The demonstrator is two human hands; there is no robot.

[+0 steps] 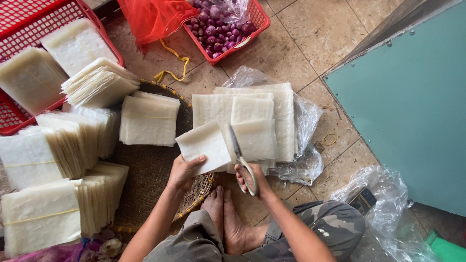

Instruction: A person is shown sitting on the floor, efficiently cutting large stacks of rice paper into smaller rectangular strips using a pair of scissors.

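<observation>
Left hand (184, 171) is gripping a cut white sheet (204, 147), right hand (252, 178) is clenching scissors (239, 154) mid-cut over the uncut pile (257, 121) on plastic wrap (306, 145); we're seeing banded stacks (41, 216) already filling the woven mat's (150, 174) left edge.

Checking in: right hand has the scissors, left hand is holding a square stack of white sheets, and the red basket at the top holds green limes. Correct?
Not quite. The red basket at the top holds small purple onions, not green limes; the head view shows this. The rest stands: the right hand has the scissors, and the left hand holds a square stack of white sheets.
</observation>
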